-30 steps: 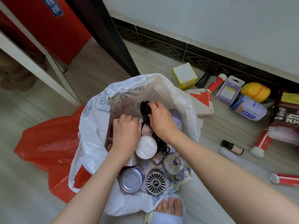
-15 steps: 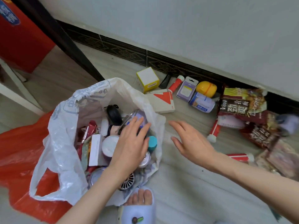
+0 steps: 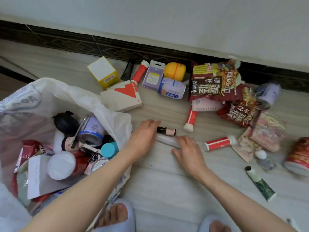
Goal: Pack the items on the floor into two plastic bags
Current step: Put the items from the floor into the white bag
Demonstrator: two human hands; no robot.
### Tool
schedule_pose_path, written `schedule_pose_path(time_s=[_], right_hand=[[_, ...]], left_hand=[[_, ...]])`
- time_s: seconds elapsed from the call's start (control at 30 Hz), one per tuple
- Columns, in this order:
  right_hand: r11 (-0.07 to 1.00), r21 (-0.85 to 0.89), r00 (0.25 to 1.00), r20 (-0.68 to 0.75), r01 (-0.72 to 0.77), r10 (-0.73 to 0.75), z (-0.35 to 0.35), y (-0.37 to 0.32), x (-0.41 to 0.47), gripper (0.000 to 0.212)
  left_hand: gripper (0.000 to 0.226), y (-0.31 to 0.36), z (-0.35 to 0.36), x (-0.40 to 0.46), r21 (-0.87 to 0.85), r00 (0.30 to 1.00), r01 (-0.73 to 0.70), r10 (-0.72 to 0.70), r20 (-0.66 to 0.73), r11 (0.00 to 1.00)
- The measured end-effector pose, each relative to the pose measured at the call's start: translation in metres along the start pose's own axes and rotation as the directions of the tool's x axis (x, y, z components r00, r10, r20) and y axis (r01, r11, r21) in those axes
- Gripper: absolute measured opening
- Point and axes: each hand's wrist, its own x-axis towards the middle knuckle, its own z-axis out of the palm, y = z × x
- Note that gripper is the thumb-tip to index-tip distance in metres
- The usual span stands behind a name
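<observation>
A white plastic bag (image 3: 93, 101) stands open at the left, stuffed with cans, a black object, a teal cap and a white lid. Just right of it a small dark bottle with a pink label (image 3: 168, 131) lies on the floor, and a clear tube (image 3: 166, 141) lies beside it. My left hand (image 3: 143, 138) is stretched out flat with its fingertips at the small bottle's cap. My right hand (image 3: 189, 153) rests its fingers over the right end of the clear tube, which still lies on the floor.
Along the wall lie a yellow-and-white box (image 3: 102, 72), a white box with a red triangle (image 3: 123, 96), red tubes (image 3: 219, 144), a yellow egg-shaped case (image 3: 174, 71), noodle packets (image 3: 214, 81), a purple can (image 3: 267, 92) and a green tube (image 3: 260, 183). My slippered feet (image 3: 117, 213) are at the bottom.
Both hands have left the white bag and moved right to the floor, onto the small bottle and the clear tube. The view has swung right; the red bag is out of sight.
</observation>
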Motion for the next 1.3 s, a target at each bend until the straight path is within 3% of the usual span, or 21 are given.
schedule_pose_path(time_s=[0.13, 0.23, 0.43, 0.57, 0.73, 0.83, 0.93, 1.03, 1.13, 1.3], right_hand=[[0.993, -0.112, 0.999, 0.0, 0.035, -0.035, 0.007, 0.006, 0.01, 0.028], [0.999, -0.046, 1.0, -0.005, -0.002, 0.002, 0.003, 0.012, 0.005, 0.023], [0.964, 0.256, 0.997, 0.012, -0.075, 0.074, -0.014, 0.009, -0.035, 0.027], [0.94, 0.339, 0.998, -0.031, -0.041, 0.055, -0.032, -0.015, -0.056, 0.021], [0.912, 0.407, 0.998, -0.065, 0.043, -0.018, -0.062, -0.07, -0.065, 0.024], [0.896, 0.418, 0.988, -0.1, 0.15, -0.119, -0.081, -0.109, -0.061, 0.02], [0.87, 0.423, 0.966, -0.142, 0.255, -0.214, -0.101, -0.147, -0.047, 0.017], [0.853, 0.375, 0.931, -0.125, 0.363, -0.342, -0.108, -0.185, -0.019, 0.021], [0.837, 0.215, 0.863, -0.077, 0.503, -0.499, -0.097, -0.219, 0.016, 0.03], [0.823, 0.004, 0.822, -0.064, 0.568, -0.566, -0.051, -0.255, 0.06, 0.027]], left_hand=[[0.036, 0.001, 0.01, 0.017, -0.005, 0.995, 0.035, -0.034, 0.09, 0.999], [0.028, 0.003, 0.012, 0.02, 0.054, 0.996, 0.041, -0.046, 0.079, 0.998], [0.02, 0.009, 0.002, -0.008, -0.101, 0.993, 0.001, -0.014, -0.12, 0.995], [0.024, 0.016, -0.03, -0.056, -0.177, 0.966, 0.014, -0.059, -0.25, 0.984], [0.031, 0.011, -0.093, -0.129, -0.093, 0.905, 0.003, -0.042, -0.424, 0.996], [0.023, -0.003, -0.125, -0.163, -0.116, 0.82, 0.095, -0.144, -0.554, 0.989], [0.023, -0.032, -0.14, -0.186, -0.147, 0.751, 0.251, -0.288, -0.595, 0.957], [0.023, -0.065, -0.142, -0.193, -0.145, 0.71, 0.374, -0.383, -0.591, 0.916], [0.02, -0.09, -0.14, -0.187, -0.052, 0.728, 0.406, -0.357, -0.585, 0.912], [0.016, -0.12, -0.138, -0.169, 0.117, 0.766, 0.428, -0.291, -0.573, 0.896]])
